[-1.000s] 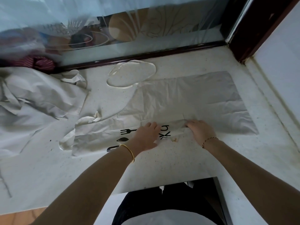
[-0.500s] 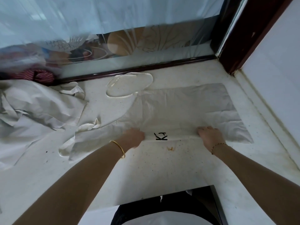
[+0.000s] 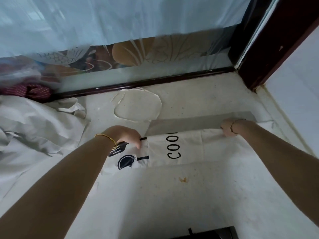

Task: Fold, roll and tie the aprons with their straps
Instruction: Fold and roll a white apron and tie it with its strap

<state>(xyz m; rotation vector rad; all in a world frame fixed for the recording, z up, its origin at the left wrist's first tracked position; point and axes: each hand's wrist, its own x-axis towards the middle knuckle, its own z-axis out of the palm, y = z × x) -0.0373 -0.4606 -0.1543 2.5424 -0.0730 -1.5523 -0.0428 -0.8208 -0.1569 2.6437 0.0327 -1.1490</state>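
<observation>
left hand [image 3: 128, 135] grips the apron [image 3: 188, 149] at its far fold, by the printed utensils; right hand [image 3: 227, 128] clutches the same fold's other end. apron lies flat on the pale surface [image 3: 172, 195], strap loop [image 3: 138, 106] beyond.

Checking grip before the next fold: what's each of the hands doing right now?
Left hand: grips the apron at its folded edge.
Right hand: grips the same edge.

- Off-white cloth apron with black print [image 3: 189, 147], centre: matt woven fabric, lightly creased.
- Pale speckled stone surface [image 3: 172, 204], 6 o'clock: smooth, dull, rust-stained.
- Thin gold metal bangle [image 3: 111, 139], 9 o'clock: polished, glossy.
- Dark red-brown wooden rail [image 3: 138, 83], 12 o'clock: lacquered, shiny.
- Heap of off-white cloth [image 3: 34, 128], 9 o'clock: matt, crumpled.
</observation>
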